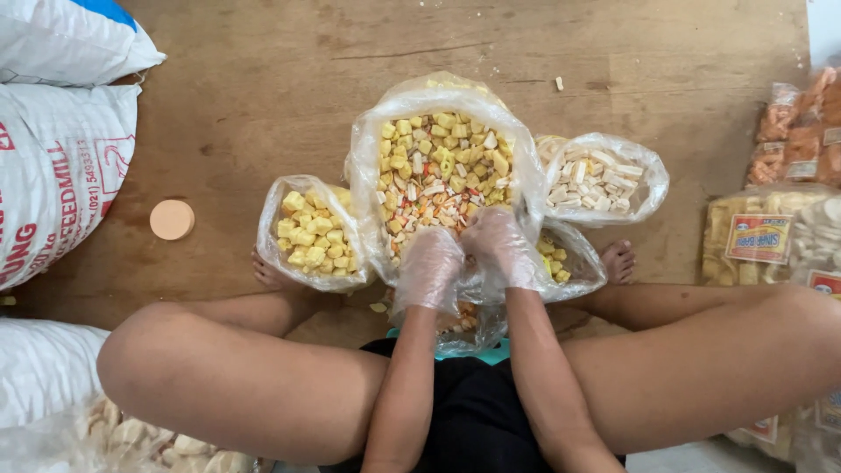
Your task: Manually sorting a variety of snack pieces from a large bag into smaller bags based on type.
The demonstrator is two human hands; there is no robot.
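While the person sits cross-legged on the brown floor (263, 79), both hands wear thin clear plastic gloves and meet at the near rim of the big clear bag (442, 166) of mixed yellow, white and orange snack pieces at the centre of the view. The left hand (427, 267) is curled with its fingers bent down onto the bag's near edge; the right hand (499, 245), just beside it at 3 o'clock, is likewise closed, bunching the plastic. Whether either pinches any snack pieces cannot be told.

At 9 o'clock of the big bag sits a smaller bag of yellow chunks (314, 232), touching it. At 2 o'clock lies a bag of white sticks (600, 180). Well off at 9 o'clock, a round peach-coloured lid (172, 219) rests on the floor. White printed sacks (53, 158) fill the far left, and packed snack packets (788, 219) line the right edge.
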